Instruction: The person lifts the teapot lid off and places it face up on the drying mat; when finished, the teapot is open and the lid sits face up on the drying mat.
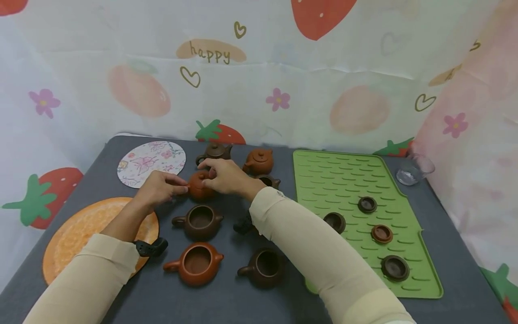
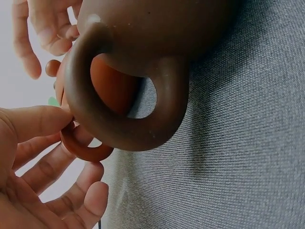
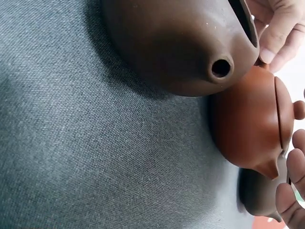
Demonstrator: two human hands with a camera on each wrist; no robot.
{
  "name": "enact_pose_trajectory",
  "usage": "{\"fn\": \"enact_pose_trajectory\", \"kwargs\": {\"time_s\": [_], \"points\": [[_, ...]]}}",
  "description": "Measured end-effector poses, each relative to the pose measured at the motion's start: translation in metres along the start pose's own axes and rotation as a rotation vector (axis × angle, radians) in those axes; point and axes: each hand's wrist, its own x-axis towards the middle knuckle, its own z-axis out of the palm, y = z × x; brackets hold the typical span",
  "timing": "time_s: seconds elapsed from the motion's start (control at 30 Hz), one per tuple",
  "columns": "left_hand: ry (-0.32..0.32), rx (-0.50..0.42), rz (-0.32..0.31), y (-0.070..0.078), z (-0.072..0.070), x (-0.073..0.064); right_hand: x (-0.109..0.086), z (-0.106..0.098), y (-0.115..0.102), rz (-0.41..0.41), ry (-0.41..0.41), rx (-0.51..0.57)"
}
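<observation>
A reddish-orange teapot (image 1: 198,191) with its lid on stands on the grey cloth between both hands. My left hand (image 1: 159,188) pinches its ring handle (image 2: 88,150) between thumb and fingers. My right hand (image 1: 226,175) hovers at the lid side, fingers spread and loosely bent. In the right wrist view its fingertips (image 3: 286,195) are apart from the lid knob (image 3: 299,110), and the lid sits flush. Nearer me is a lidless brown teapot (image 1: 202,229), whose handle (image 2: 157,129) partly covers the orange one in the left wrist view.
Behind stand a dark lidded teapot (image 1: 218,151) and an orange lidded one (image 1: 259,161). Lidless teapots (image 1: 197,272) (image 1: 263,274) stand in front. A green mat (image 1: 332,180) at right bears several lids (image 1: 367,204). A glass (image 1: 408,173), orange placemat (image 1: 81,238) and flowered round mat (image 1: 151,162) lie around.
</observation>
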Motion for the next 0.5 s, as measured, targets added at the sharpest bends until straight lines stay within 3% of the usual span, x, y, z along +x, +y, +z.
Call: {"fn": "enact_pose_trajectory", "kwargs": {"time_s": [0.5], "points": [[0.021,-0.016,-0.015,-0.001,0.002,-0.001,0.012,0.01,-0.001,-0.009,0.037,-0.095]]}}
